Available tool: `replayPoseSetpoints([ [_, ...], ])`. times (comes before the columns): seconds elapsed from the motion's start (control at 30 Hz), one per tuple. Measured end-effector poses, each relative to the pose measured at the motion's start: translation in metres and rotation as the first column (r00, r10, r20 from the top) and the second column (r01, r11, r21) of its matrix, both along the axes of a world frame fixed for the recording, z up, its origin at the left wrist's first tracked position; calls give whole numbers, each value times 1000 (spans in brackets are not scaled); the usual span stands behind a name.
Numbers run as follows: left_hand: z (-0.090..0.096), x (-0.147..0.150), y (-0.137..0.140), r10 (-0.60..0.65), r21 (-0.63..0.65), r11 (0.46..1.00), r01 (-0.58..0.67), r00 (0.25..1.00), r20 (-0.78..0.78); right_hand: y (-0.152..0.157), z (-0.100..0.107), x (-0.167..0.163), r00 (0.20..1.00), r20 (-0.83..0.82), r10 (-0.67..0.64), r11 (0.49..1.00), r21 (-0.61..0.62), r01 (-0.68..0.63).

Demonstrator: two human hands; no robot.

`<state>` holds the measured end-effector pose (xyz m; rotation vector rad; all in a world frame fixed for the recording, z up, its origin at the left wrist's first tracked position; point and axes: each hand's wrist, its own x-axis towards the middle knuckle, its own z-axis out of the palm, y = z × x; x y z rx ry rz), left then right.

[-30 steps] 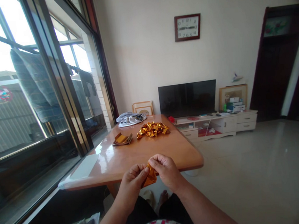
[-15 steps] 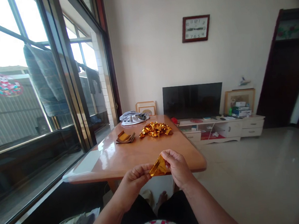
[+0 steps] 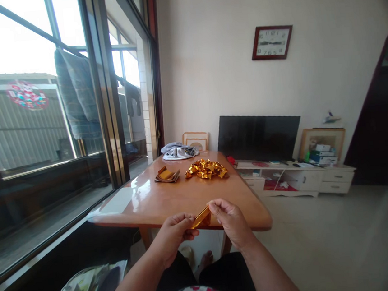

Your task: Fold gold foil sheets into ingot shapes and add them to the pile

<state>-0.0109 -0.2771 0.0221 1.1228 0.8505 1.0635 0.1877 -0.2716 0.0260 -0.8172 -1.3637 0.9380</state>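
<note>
A piece of folded gold foil paper (image 3: 201, 217) is stretched between my two hands, just over the near edge of the table (image 3: 172, 206). My left hand (image 3: 174, 233) pinches its lower left end between thumb and fingers. At its upper right end, my right hand (image 3: 229, 217) grips it with thumb and forefinger. Farther back on the tabletop lies a heap of folded gold foil pieces (image 3: 207, 168). To the left of that heap sits a small stack of brown and gold paper sheets (image 3: 167, 175).
A bundle of grey-white cloth (image 3: 179, 151) lies at the table's far end, near leaning frames (image 3: 196, 140). Beyond stand a television (image 3: 258, 136) and a low white cabinet (image 3: 333, 181). A large window (image 3: 36, 132) runs along the left. Bags (image 3: 87, 288) rest at lower left.
The gold foil has turned from a broad face to a narrow strip between my hands. My view has swung left and tilted, shifting the room rightward.
</note>
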Motion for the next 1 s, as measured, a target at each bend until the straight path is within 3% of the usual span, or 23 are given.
replayPoseSetpoints([
  [0.17, 0, -1, 0, 17, 35, 999, -16, 999, -29, 3, -3, -2, 1000, -24, -18, 999, -28, 17],
  [0.43, 0, -5, 3, 3, 36, 999, -5, 999, 48, 9, -11, -2, 991, -114, -69, 992, -113, 56],
  [0.6, 3, -4, 0, -27, 75, 997, 28, 999, -25, 12, -15, -3, 977, -191, -93, 985, -164, 61],
  [0.9, 3, 0, 1, 92, 186, 979, -79, 994, -60, 12, -16, -4, 969, -232, -86, 981, -191, 42],
  [1.0, 2, 0, 2, 134, 169, 978, -125, 990, -45, 9, -14, -6, 971, -237, -44, 979, -202, -5],
])
